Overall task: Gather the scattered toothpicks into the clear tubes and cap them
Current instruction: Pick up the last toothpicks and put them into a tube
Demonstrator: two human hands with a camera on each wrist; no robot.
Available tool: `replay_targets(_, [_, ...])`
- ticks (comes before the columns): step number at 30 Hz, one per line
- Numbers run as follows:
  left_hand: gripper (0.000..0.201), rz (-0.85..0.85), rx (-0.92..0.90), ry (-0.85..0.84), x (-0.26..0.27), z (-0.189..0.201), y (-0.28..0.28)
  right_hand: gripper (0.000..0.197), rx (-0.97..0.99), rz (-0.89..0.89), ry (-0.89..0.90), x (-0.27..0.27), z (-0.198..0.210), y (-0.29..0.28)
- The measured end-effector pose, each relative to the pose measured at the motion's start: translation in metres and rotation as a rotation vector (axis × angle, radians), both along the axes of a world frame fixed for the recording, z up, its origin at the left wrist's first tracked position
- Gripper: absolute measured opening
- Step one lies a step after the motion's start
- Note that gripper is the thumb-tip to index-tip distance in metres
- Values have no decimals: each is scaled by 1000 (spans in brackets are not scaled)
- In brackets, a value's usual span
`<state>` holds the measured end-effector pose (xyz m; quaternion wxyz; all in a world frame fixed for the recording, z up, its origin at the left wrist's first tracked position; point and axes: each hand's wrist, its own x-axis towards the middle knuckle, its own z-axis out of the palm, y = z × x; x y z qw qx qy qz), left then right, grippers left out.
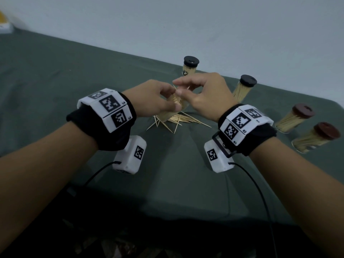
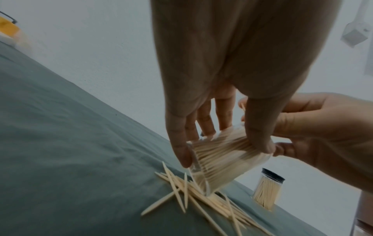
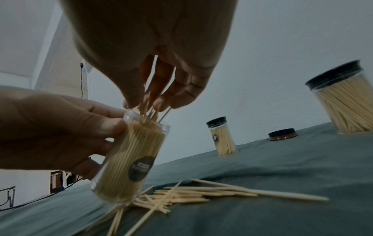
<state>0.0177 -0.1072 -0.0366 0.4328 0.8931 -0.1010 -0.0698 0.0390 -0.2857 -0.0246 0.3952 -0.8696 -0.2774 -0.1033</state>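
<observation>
My left hand (image 1: 172,103) grips an uncapped clear tube (image 1: 170,111) packed with toothpicks. The tube is tilted, with its base down among the loose toothpicks (image 1: 179,121) scattered on the green cloth. My right hand (image 1: 178,88) pinches a few toothpicks at the tube's mouth, their lower ends inside it. The right wrist view shows the tube (image 3: 129,159), its dark label, the right hand (image 3: 148,105) and the scattered toothpicks (image 3: 191,194). The left wrist view shows the left hand (image 2: 222,151) round the tube (image 2: 224,166). A loose dark cap (image 3: 282,135) lies on the cloth behind.
Two black-capped full tubes (image 1: 190,68) (image 1: 244,88) stand at the back near the wall. Two brown-capped tubes (image 1: 296,116) (image 1: 316,137) stand at the right. The green cloth (image 1: 74,71) covers the table, whose near edge is dark. Cables hang from both wrists.
</observation>
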Motion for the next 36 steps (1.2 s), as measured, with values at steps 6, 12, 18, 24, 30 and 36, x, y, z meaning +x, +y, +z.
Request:
replay_targets(6, [33, -10, 43, 3, 0, -2, -1, 26, -42, 64, 5, 2, 0, 0])
replay_targets(12, [19, -17, 24, 5, 1, -5, -1, 21, -72, 49, 50, 2, 0, 2])
replay_targets(18, [14, -4, -10, 4, 0, -1, -2, 28, 32, 16, 11, 1, 4, 5])
replay_targets(24, [43, 71, -81, -11, 4, 0, 5, 26, -24, -37, -14, 8, 14, -9])
replay_targets(30, [43, -11, -198, 25, -1, 2, -1, 44, -183, 26, -31, 7, 19, -12])
replay_targets(36, [36, -44, -268, 36, -2, 1, -2, 37, -162, 20, -112, 6, 14, -10])
